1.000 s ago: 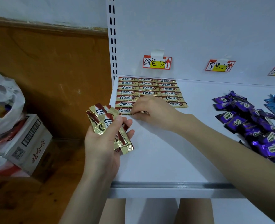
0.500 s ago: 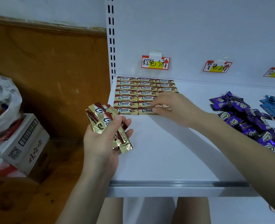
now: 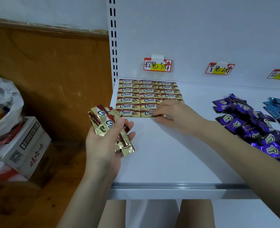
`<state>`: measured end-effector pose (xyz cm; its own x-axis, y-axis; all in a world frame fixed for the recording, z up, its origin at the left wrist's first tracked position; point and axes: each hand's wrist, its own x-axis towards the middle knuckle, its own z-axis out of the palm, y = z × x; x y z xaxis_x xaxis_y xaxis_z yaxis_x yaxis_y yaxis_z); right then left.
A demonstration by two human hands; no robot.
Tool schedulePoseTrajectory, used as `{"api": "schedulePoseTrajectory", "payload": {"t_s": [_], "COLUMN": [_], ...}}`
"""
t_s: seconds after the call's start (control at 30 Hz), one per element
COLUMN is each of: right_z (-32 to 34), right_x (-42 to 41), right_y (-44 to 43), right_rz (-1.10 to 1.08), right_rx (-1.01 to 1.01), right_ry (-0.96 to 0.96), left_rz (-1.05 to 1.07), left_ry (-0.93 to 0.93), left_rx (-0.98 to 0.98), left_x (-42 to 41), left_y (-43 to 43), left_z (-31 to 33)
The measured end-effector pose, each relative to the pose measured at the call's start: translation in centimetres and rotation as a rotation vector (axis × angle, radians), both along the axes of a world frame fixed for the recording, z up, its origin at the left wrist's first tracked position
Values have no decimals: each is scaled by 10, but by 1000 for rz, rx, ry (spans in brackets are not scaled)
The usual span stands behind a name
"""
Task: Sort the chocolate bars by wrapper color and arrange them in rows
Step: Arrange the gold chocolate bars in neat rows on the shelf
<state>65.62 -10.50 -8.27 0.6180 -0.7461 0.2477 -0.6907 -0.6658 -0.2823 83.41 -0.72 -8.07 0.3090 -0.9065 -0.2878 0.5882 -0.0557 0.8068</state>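
Handful first: my left grip [image 3: 103, 145] curled round spare gold bars [image 3: 103, 120], nearest me. Beyond, right grip [image 3: 173, 116] pinches single gold bar [image 3: 160, 115] on shelf [image 3: 168, 162], long axis left-right, at front-row third slot of gold rows [image 3: 136, 96].

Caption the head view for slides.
Right hand pinches a bar at the front of the gold grid; left hand grips spare bars.
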Motion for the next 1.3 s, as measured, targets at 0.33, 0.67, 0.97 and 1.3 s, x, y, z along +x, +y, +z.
{"api": "schedulePoseTrajectory", "payload": {"t_s": [0.33,0.67,0.97,1.3], "right_z": [36,45,51,39], "right_x": [12,16,-2,-8], "right_y": [29,101,98,106], "right_rz": [-186,-241,-270,-175], "right_rx": [166,420,58,-257], "right_ry": [-458,-682,-817,-558], "left_rz": [-227,-192,-202,-118], "left_ry": [113,132,85,27], "left_rx": [-21,-221,-265,-232], "left_x": [-4,-34,-39,-37], "left_y": [4,15,26,29], "left_z": [11,30,30,33]}}
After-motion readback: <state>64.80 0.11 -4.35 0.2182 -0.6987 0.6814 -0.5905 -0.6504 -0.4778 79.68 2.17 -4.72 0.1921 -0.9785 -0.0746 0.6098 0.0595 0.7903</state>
